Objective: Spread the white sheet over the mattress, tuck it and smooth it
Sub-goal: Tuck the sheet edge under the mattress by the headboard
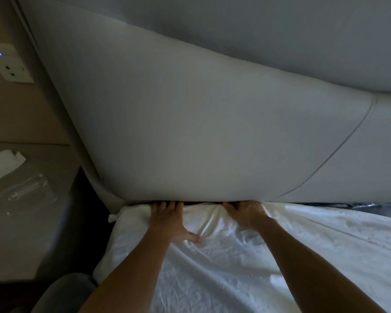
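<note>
The white sheet (246, 263) lies wrinkled over the mattress and reaches its head edge. My left hand (169, 219) presses flat on the sheet near the left corner, fingers pointing into the dark gap under the headboard, thumb spread to the right. My right hand (246, 212) lies on the sheet a little to the right, its fingertips pushed into the same gap, where they are hidden. Between the two hands the cloth bunches into a fold. The sheet's corner (115, 216) sticks out at the left end. Whether either hand pinches cloth is hidden.
A padded grey headboard (190, 132) rises right behind the hands. At the left a bedside table (32, 222) carries a white tissue (2, 163) and a clear plastic wrapper (27, 193). A wall socket plate (7, 64) hangs above it. A grey rounded object (61, 292) sits at bottom left.
</note>
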A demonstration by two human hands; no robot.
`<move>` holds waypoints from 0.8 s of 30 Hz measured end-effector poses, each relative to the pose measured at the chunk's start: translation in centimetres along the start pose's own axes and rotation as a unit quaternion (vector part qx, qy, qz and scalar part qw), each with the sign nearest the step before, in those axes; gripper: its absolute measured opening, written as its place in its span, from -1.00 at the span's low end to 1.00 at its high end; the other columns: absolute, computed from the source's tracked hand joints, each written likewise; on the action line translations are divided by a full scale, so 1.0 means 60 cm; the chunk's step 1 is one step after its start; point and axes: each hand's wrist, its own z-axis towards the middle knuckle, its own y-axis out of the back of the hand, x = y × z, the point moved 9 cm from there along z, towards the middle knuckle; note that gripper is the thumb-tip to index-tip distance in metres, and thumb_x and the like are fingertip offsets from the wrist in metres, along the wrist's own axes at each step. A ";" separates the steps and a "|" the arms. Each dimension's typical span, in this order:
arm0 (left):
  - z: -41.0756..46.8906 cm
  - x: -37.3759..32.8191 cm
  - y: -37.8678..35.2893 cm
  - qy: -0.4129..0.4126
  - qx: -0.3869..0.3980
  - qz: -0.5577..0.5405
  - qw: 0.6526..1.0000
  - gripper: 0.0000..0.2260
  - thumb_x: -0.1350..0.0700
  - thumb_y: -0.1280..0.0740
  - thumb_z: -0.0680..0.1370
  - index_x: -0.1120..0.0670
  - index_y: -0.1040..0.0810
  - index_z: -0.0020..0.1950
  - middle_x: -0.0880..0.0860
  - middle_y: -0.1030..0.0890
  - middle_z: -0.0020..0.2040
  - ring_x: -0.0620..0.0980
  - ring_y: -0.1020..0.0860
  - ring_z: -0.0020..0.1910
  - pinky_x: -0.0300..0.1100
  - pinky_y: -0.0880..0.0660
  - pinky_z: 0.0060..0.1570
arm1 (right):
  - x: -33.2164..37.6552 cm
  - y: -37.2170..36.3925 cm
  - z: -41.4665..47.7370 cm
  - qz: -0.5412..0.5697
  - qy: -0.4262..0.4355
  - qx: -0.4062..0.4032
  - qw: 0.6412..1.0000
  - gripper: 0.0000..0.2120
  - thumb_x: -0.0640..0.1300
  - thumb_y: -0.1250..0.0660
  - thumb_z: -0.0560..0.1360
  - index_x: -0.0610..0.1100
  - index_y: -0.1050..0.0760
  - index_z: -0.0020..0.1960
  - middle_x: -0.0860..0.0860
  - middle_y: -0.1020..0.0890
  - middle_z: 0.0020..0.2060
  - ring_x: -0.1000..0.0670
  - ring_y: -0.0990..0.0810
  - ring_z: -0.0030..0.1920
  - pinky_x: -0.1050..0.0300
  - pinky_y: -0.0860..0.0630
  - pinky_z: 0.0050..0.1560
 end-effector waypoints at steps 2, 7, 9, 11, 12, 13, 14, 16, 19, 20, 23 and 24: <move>-0.004 0.011 -0.002 0.017 0.000 -0.007 1.000 0.29 -0.64 -0.22 -0.03 -0.03 0.03 0.56 0.02 -0.05 0.58 0.15 -0.01 0.55 0.15 0.10 0.50 | 0.005 -0.002 0.000 -0.007 0.004 0.046 0.999 -0.42 0.35 0.03 0.58 0.10 -0.38 0.46 -0.02 -0.42 0.45 -0.10 -0.32 0.46 -0.01 -0.22 0.46; -0.001 0.067 0.006 0.062 -0.006 -0.013 0.998 0.29 -0.70 -0.08 -0.03 -0.05 -0.02 0.57 0.01 -0.08 0.59 0.13 -0.06 0.55 0.13 0.02 0.49 | 0.003 0.023 -0.067 -0.012 0.105 0.033 0.994 -0.46 0.21 -0.19 0.57 0.10 -0.25 0.50 0.02 -0.41 0.44 -0.08 -0.42 0.37 0.04 -0.33 0.33; 0.000 0.088 0.005 0.077 0.014 -0.015 0.997 0.30 -0.71 -0.01 0.00 -0.03 0.05 0.59 0.02 -0.02 0.61 0.13 -0.02 0.56 0.13 0.01 0.50 | -0.045 0.050 -0.104 -0.014 0.091 -0.075 0.993 -0.56 0.22 -0.18 0.56 0.09 -0.36 0.39 0.06 -0.53 0.32 -0.04 -0.53 0.25 0.09 -0.43 0.20; 0.001 0.087 0.008 0.079 0.016 -0.015 0.997 0.31 -0.72 0.01 0.00 -0.02 0.08 0.60 0.03 0.00 0.61 0.13 -0.02 0.57 0.12 0.00 0.51 | -0.123 0.058 -0.122 -0.032 0.018 -0.110 0.993 -0.55 0.22 -0.15 0.58 0.02 -0.39 0.37 0.03 -0.53 0.32 -0.04 -0.51 0.28 0.08 -0.39 0.29; 0.000 0.084 0.010 0.080 0.014 -0.014 0.997 0.31 -0.72 0.01 0.00 -0.02 0.09 0.60 0.04 -0.01 0.61 0.13 -0.03 0.56 0.12 0.00 0.51 | -0.151 0.051 -0.121 -0.038 -0.005 -0.098 0.994 -0.50 0.23 -0.14 0.58 0.00 -0.37 0.41 0.02 -0.50 0.36 -0.05 -0.45 0.34 0.06 -0.34 0.36; -0.003 0.082 0.012 0.084 0.011 -0.011 0.996 0.31 -0.72 0.00 0.01 -0.01 0.08 0.60 0.04 -0.02 0.61 0.13 -0.05 0.56 0.11 -0.01 0.50 | -0.169 0.045 -0.113 -0.047 -0.013 -0.087 0.995 -0.46 0.25 -0.12 0.58 -0.01 -0.33 0.45 0.01 -0.45 0.40 -0.06 -0.39 0.39 0.04 -0.29 0.41; -0.007 0.082 0.012 0.094 0.009 -0.007 0.996 0.29 -0.72 -0.02 0.03 0.00 0.07 0.60 0.06 -0.03 0.61 0.14 -0.06 0.56 0.11 -0.01 0.50 | -0.178 0.041 -0.100 -0.054 -0.016 -0.077 0.995 -0.45 0.28 -0.10 0.58 0.02 -0.32 0.46 0.02 -0.43 0.43 -0.08 -0.35 0.42 0.02 -0.25 0.44; -0.021 0.082 0.011 0.123 0.006 0.008 0.992 0.20 -0.68 -0.08 0.13 0.02 0.01 0.58 0.10 -0.09 0.59 0.19 -0.11 0.53 0.14 -0.04 0.48 | -0.181 0.034 -0.071 -0.035 -0.021 -0.057 0.998 -0.46 0.30 -0.04 0.59 0.06 -0.34 0.45 0.01 -0.42 0.44 -0.07 -0.33 0.45 -0.01 -0.21 0.47; -0.052 0.035 0.036 0.124 -0.042 0.080 0.988 -0.15 -0.42 -0.24 0.41 0.09 -0.18 0.51 0.15 -0.29 0.48 0.20 -0.28 0.45 0.15 -0.19 0.41 | -0.180 0.025 -0.039 -0.020 -0.038 0.002 0.999 -0.46 0.26 0.07 0.62 0.01 -0.38 0.43 -0.07 -0.42 0.44 -0.10 -0.34 0.44 -0.05 -0.16 0.48; -0.057 -0.008 0.052 0.074 -0.083 0.108 0.988 -0.32 -0.25 -0.29 0.48 0.10 -0.26 0.47 0.13 -0.38 0.41 0.16 -0.37 0.39 0.11 -0.29 0.37 | -0.174 0.026 -0.039 -0.036 -0.023 0.017 0.999 -0.43 0.25 0.12 0.62 -0.02 -0.36 0.45 -0.10 -0.39 0.45 -0.12 -0.33 0.45 -0.04 -0.17 0.48; -0.063 -0.178 0.061 -0.147 -0.115 0.048 0.981 -0.50 0.05 -0.31 0.55 0.08 -0.28 0.47 0.07 -0.41 0.39 0.08 -0.41 0.36 -0.03 -0.35 0.35 | -0.162 0.040 -0.068 -0.038 0.059 0.014 0.997 -0.42 0.22 0.00 0.61 -0.06 -0.25 0.53 -0.08 -0.34 0.49 -0.11 -0.34 0.45 0.06 -0.22 0.42; -0.064 -0.232 0.057 -0.199 -0.098 0.007 0.975 -0.48 0.05 -0.31 0.56 0.07 -0.25 0.49 0.06 -0.38 0.43 0.07 -0.38 0.39 -0.05 -0.32 0.37 | -0.169 0.048 -0.081 -0.004 0.077 0.005 0.997 -0.44 0.18 -0.15 0.61 -0.03 -0.25 0.53 -0.04 -0.38 0.47 -0.09 -0.38 0.43 0.11 -0.26 0.38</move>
